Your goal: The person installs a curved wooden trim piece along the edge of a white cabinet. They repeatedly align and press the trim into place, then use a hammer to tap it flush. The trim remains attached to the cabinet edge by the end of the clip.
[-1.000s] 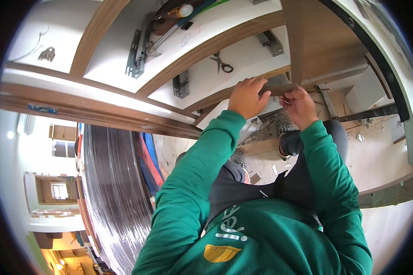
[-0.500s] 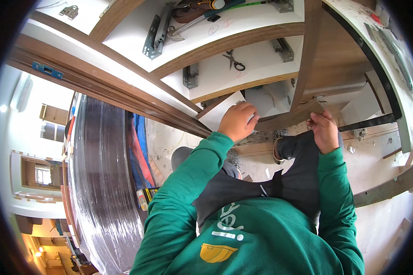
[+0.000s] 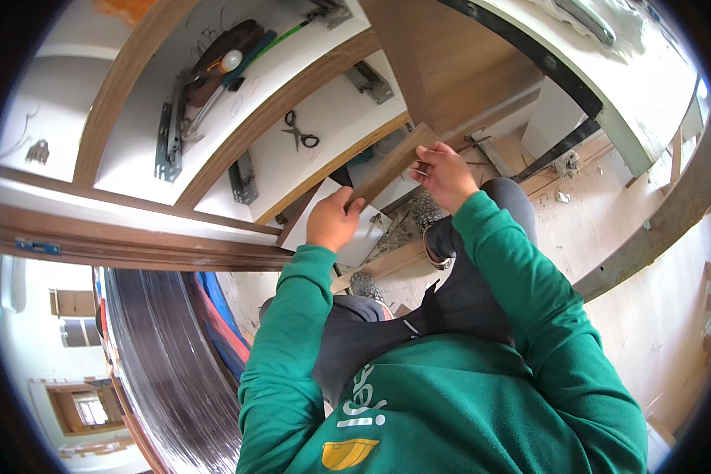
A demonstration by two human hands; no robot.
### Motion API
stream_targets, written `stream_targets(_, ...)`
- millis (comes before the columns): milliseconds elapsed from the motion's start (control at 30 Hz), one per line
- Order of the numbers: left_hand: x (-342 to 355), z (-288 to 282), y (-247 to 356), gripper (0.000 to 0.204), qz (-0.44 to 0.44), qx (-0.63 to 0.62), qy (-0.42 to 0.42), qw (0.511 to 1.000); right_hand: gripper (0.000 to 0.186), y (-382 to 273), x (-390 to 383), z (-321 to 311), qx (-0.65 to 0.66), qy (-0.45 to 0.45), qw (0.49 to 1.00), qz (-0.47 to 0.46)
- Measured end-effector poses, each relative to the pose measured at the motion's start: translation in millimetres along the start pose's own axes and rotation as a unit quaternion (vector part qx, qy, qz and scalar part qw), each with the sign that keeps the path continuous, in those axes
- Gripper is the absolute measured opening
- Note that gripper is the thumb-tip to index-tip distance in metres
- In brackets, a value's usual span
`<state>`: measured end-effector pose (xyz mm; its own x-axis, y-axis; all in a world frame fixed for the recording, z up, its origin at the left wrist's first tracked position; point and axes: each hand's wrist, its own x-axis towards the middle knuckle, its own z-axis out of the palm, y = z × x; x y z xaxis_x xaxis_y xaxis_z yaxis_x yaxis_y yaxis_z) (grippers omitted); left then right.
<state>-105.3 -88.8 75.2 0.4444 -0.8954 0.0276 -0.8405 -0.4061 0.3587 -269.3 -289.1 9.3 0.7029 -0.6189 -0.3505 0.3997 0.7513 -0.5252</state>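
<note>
A narrow brown wooden board is held at a slant in front of the lowest compartment of the cabinet. My left hand is closed around its lower left end, thumb toward the board. Near the upper right end, my right hand grips its edge between thumb and fingers. Just below my left hand is a white panel, tilted and partly covered by the hand. I cannot tell whether it is joined to the board.
Black-handled scissors lie in the middle compartment. A hammer and other tools fill the one above, beside metal drawer runners. A curved board stands at right. Film-wrapped dark panels lean at left. Debris litters the floor.
The view has swung round to the right. My hands are lower and closer to the body, still at the board, which now slants more steeply up to the right.
</note>
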Motion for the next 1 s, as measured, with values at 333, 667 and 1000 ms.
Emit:
stream_targets(333,27.5,4.9,-11.1,0.039,0.068,0.195,0.046,0.977,0.092,22.2,39.9,39.9,-0.043,0.146,0.986,-0.060)
stream_targets(667,40.0,8.4,-15.7,0.046,0.010,0.184,0.017,0.983,0.091,32.2,53.8,51.5,-0.089,0.144,0.982,-0.087)
stream_targets(1000,48.3,2.2,-10.3,0.052,0.078,0.192,0.032,0.978,0.088,31.4,56.2,52.5,-0.097,0.151,0.978,-0.111)
